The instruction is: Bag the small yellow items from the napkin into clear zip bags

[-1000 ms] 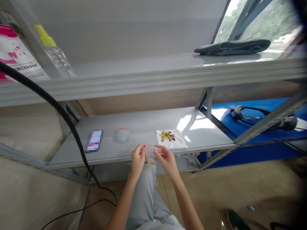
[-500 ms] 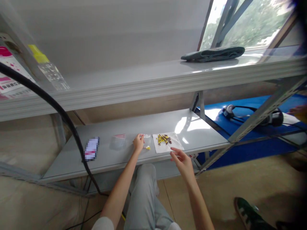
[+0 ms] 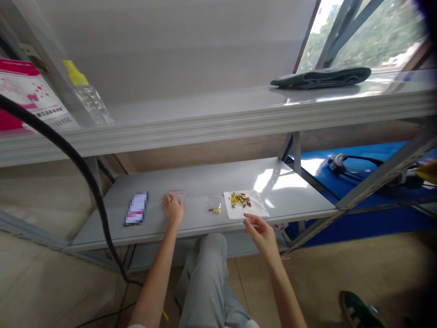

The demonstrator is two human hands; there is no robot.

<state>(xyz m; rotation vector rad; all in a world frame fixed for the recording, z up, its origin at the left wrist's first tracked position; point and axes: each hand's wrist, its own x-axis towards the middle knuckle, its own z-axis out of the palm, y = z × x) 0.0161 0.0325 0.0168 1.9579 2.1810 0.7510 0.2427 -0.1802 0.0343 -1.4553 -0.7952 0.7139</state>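
Observation:
My left hand (image 3: 173, 207) rests on a stack of clear zip bags with red strips (image 3: 177, 194) on the lower grey shelf (image 3: 205, 182). To its right lies a small clear bag (image 3: 214, 203) with a few yellow pieces inside, not touched by either hand. Further right, a white sheet (image 3: 251, 206) carries a pile of small yellow and dark parts (image 3: 240, 199). My right hand (image 3: 262, 231) hovers open near the shelf's front edge, just below the white sheet, holding nothing.
A blurred phone-like item (image 3: 136, 208) lies at the shelf's left. A thick black cable (image 3: 78, 164) hangs at left. The upper shelf holds a bottle with a yellow cap (image 3: 87, 94), a pink-and-white pack (image 3: 23, 93) and a folded dark cloth (image 3: 319, 76). A blue surface (image 3: 358, 177) with corded devices is at right.
Both hands held the small bag over my lap; the left hand set it on the shelf, let go and moved left onto the stack of bags. The right hand drew back, open.

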